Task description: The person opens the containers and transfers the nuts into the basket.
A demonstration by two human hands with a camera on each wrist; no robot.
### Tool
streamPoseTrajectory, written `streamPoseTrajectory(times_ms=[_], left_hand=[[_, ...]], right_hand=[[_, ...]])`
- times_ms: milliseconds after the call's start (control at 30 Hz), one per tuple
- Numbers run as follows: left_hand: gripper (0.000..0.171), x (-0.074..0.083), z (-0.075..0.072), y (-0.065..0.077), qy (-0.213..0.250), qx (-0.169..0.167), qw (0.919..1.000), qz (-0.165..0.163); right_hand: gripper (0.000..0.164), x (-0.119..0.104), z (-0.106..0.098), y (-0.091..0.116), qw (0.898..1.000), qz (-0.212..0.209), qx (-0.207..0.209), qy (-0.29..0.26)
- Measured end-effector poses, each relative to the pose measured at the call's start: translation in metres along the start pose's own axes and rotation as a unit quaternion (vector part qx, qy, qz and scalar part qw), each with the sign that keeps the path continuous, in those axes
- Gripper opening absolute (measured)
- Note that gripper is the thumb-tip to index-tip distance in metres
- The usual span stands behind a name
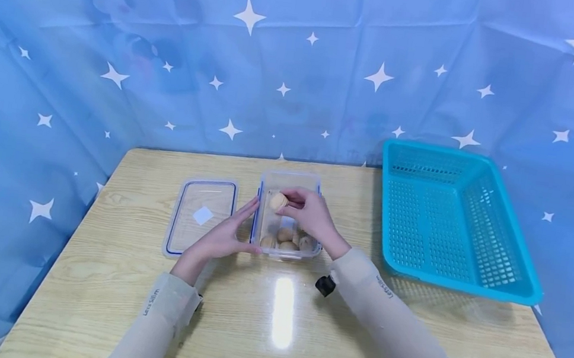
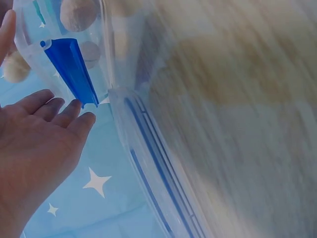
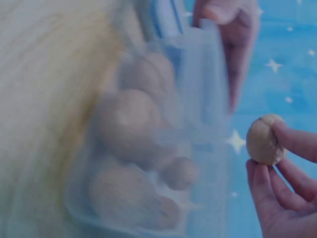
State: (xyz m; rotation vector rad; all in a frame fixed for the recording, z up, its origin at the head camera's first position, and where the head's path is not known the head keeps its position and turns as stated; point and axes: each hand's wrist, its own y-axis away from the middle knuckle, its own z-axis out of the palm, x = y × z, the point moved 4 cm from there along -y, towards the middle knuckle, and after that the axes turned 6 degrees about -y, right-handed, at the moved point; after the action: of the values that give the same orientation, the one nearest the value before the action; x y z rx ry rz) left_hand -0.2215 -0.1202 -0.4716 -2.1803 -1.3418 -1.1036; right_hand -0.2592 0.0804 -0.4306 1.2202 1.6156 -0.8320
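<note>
A clear plastic food box (image 1: pixel 293 180) with blue side latches stands open on the table, several walnuts (image 1: pixel 288 245) gathered in its near end. Above the box, my right hand (image 1: pixel 313 213) pinches one walnut (image 3: pixel 263 141) between thumb and fingertips. My left hand (image 1: pixel 223 238) lies along the box's left side, fingers extended and thumb by the near corner. In the left wrist view, fingertips reach a blue latch (image 2: pixel 73 72) that hangs down from the rim. Left of the box, its clear lid (image 1: pixel 193 234) with a blue seal lies flat.
A large turquoise perforated basket (image 1: pixel 504 214) sits at the right back of the wooden table (image 1: pixel 247 329). A blue curtain (image 1: pixel 300 73) with white stars hangs behind and along the sides. A small white square (image 1: pixel 203 215) shows on the lid.
</note>
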Motion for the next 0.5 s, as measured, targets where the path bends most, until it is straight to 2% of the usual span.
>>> streamPoseTrajectory(times_ms=[267, 500], left_hand=[[0.109, 0.001, -0.002, 0.002, -0.019, 0.002, 0.9997, -0.013], [0.108, 0.003, -0.002, 0.001, -0.017, 0.0, 0.9997, -0.015]], right_hand=[[0.041, -0.026, -0.038, 0.004, 0.998, -0.031, 0.045, -0.016], [0.042, -0.046, -0.079, 0.003, 0.995, -0.05, 0.087, 0.01]])
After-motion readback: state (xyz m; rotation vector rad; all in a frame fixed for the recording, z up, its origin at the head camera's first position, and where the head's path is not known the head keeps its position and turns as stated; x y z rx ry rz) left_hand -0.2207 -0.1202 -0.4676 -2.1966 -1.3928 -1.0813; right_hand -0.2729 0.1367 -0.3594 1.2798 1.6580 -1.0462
